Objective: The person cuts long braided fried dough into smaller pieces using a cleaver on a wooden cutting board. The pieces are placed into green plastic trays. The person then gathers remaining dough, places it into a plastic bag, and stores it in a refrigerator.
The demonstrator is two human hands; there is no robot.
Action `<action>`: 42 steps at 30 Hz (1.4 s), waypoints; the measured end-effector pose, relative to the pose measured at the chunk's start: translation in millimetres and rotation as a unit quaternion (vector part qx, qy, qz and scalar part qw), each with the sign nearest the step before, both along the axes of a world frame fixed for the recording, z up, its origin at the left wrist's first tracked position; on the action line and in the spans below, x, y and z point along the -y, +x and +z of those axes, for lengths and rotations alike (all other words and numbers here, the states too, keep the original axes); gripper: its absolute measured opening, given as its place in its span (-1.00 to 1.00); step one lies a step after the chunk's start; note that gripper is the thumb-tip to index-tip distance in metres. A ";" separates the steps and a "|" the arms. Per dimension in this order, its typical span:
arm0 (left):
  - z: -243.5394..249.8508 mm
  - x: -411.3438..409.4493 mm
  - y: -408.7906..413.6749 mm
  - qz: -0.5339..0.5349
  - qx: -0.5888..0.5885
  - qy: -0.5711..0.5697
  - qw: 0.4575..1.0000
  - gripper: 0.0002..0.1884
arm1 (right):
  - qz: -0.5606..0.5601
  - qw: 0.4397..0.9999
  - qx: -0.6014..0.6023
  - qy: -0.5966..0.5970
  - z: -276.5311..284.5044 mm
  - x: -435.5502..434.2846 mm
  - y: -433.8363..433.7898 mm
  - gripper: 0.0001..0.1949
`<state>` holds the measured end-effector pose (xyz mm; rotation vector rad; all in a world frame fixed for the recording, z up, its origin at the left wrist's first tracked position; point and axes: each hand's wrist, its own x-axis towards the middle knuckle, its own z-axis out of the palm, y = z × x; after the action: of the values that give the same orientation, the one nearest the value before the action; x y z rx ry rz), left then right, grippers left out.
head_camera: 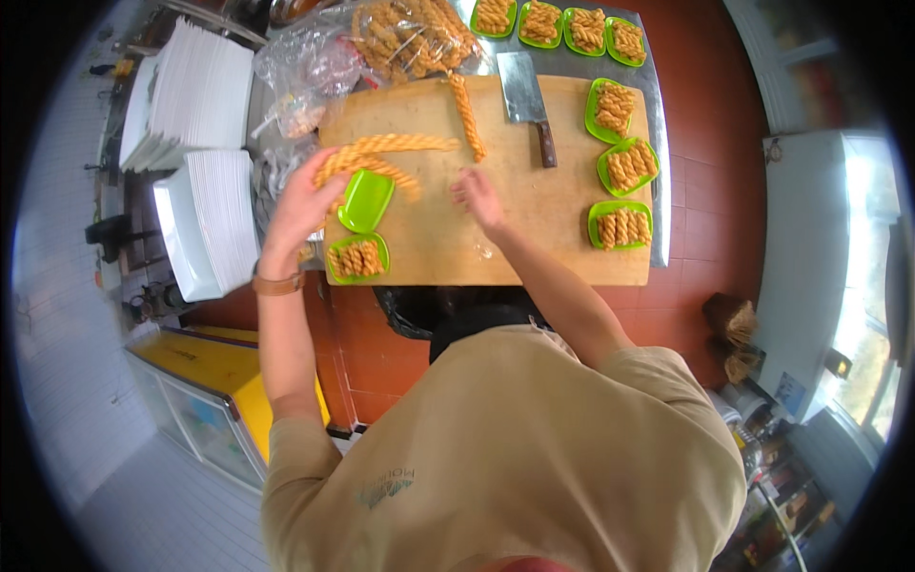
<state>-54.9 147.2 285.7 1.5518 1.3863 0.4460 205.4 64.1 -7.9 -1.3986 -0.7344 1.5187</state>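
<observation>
Fried dough twists (400, 144) are in my left hand (304, 196), long and braided, fanning out above a bare green plate (367, 200). My right hand (479, 199) hovers over the wooden cutting board (443, 250) with its fingers partly bent and holds nothing. Just beyond it lies one long dough twist (468, 118). A cleaver (523, 89) with a wooden handle rests farther right on the board. Short twist pieces fill a green plate (387, 257) at the board's near left corner. More filled green plates (592, 232) stand along the right edge and at the far right.
A clear plastic bag (414, 36) of dough twists lies at the board's far edge, beside crumpled plastic (307, 79). Stacked white trays (204, 93) and nested white dishes (214, 222) stand on the left. A black-lined bin (404, 311) sits below the near edge.
</observation>
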 end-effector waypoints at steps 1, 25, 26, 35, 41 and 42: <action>-24.9 17.1 -2.9 -0.010 0.040 -0.004 0.999 -0.51 | -0.053 0.985 -0.139 -0.090 15.3 8.1 10.9 -0.35; -233.0 137.9 65.9 -0.199 -0.204 0.353 0.891 -0.31 | 0.070 0.853 0.503 0.118 22.2 88.8 98.7 -0.47; -225.9 116.7 65.5 -0.166 -0.168 0.375 0.897 -0.37 | 0.073 0.845 0.515 0.121 23.0 86.0 104.7 -0.48; -162.4 -243.7 -113.7 0.290 0.106 0.327 0.893 -0.55 | 0.101 0.883 0.431 0.159 59.1 72.9 109.0 -0.44; -199.7 -347.8 -57.3 0.066 0.148 -0.213 0.964 -0.66 | 0.108 0.895 0.401 0.163 59.5 57.4 114.6 -0.42; -213.3 -355.3 -25.8 0.081 0.125 -0.177 0.973 -0.67 | 0.162 0.883 0.416 0.145 47.2 57.9 119.5 -0.34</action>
<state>-80.7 502.5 72.4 1.0610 1.3172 0.4470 324.9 6.1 39.2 -1.7408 -1.7167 0.9164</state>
